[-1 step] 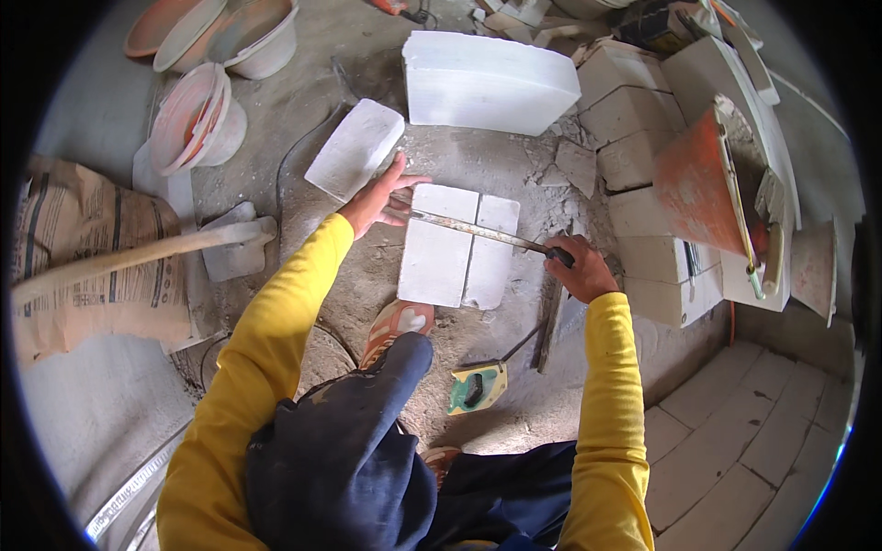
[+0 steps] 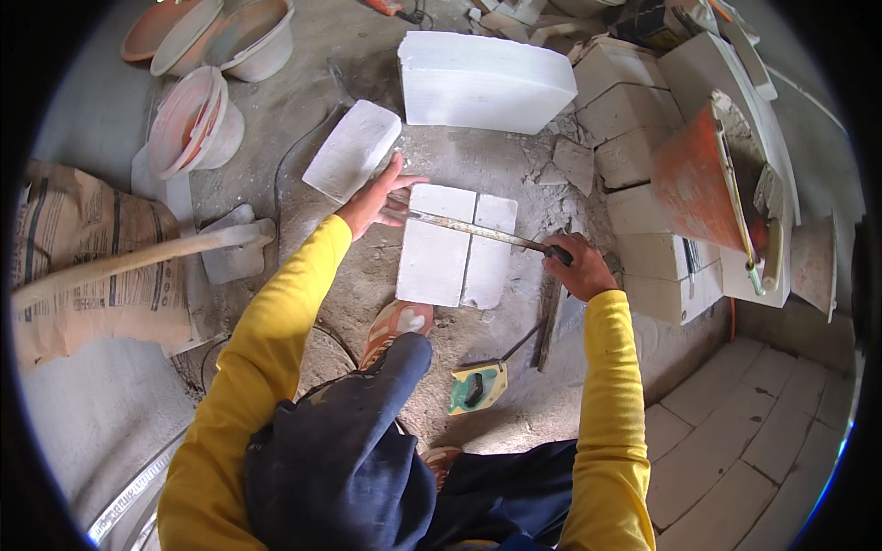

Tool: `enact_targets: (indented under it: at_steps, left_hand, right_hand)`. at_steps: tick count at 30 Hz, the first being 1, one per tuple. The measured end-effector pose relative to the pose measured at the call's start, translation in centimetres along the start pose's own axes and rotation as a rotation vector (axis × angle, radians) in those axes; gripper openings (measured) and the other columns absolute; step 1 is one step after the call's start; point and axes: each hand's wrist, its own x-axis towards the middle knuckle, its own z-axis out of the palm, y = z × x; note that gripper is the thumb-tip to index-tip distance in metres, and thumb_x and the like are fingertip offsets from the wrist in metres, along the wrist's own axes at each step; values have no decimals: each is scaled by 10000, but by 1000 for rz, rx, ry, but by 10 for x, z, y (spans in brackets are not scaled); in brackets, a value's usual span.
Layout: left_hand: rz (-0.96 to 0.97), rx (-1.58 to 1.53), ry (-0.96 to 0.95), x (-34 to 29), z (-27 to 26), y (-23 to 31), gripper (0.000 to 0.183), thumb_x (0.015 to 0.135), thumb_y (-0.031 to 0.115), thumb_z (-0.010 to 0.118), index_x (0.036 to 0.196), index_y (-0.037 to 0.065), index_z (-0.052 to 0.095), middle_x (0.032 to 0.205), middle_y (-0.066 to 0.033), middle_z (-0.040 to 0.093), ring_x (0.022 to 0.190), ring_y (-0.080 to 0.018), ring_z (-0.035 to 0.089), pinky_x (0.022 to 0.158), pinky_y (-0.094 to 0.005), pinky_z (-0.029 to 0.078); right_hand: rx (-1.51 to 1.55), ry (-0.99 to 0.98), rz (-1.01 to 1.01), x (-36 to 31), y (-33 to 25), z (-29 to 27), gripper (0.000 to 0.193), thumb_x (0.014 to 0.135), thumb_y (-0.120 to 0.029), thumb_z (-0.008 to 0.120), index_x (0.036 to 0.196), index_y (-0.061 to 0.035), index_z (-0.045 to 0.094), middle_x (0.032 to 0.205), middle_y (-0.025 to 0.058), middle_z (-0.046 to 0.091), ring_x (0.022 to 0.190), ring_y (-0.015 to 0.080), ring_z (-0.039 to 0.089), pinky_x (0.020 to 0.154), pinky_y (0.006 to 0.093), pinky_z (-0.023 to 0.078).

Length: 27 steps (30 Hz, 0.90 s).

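You are stretching a tape measure (image 2: 482,231) over the wider white block (image 2: 432,266), which is resting on the dusty floor (image 2: 367,275). A narrower white block (image 2: 489,266) is sitting just to the right of the wider white block, with a thin dark seam running between them, and the blade is crossing both, slanting slightly toward you on its right end.

Your right hand (image 2: 582,268) is closing around the tape's dark case, out to the right of the wider white block and past the narrower one. Your left hand (image 2: 369,200) is reaching to the left edge of the wider white block, its fingers partly spread beside the blade's end; you cannot tell from this view whether they are pinching it.

A loose white block (image 2: 354,151) is lying at an angle to the far left of the wider white block, near your left hand. A large white block (image 2: 487,84) is standing well beyond the wider white block. Your shoe (image 2: 397,326) is pointing at the near edge of the wider white block, and a handsaw (image 2: 478,387) with a green and yellow handle is lying nearer to you and to its right. An orange bucket (image 2: 694,184) is leaning well off to its right.
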Motion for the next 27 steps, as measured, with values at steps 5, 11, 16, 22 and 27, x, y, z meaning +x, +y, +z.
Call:
enact_targets:
  at_steps: [5,11,16,22,27]
  left_hand:
    - [15,12,7,8,-2,3,1062,958,931,165,1582,164,551,1540,-184,533,1309,-332,548,1168,-582,396]
    - [36,9,-1,5,0,4,1077,949,941,178,1590,153,537,1560,-184,515,1356,-340,526,1171,-612,378]
    - [5,-3,-14,7,3,5,1088,938,952,206,1607,151,512,1547,-173,529,1383,-324,503,1186,-580,335]
    - [-10,-4,-3,8,3,6,1073,946,943,207,1622,160,491,1513,-180,543,1363,-322,508,1177,-579,342]
    - [-9,-6,11,9,3,5,1072,947,942,203,1623,161,488,1507,-183,545,1351,-324,513,1177,-582,344]
  right_hand:
    - [-31,16,-10,6,6,-1,347,872,-249,795,1192,-131,732,1033,158,678,983,353,676,903,454,552]
    - [-18,37,-18,5,2,-1,354,870,-257,784,1195,-126,734,1035,158,676,996,353,681,919,453,558]
    - [-16,55,-28,4,10,1,348,871,-273,773,1180,-119,734,1006,154,670,990,349,686,911,451,559]
    - [-5,21,4,4,8,-1,351,867,-284,775,1173,-116,733,992,154,667,965,335,685,897,447,560]
    - [-14,24,22,4,5,-1,350,869,-287,773,1175,-122,734,987,152,666,957,334,682,896,442,559]
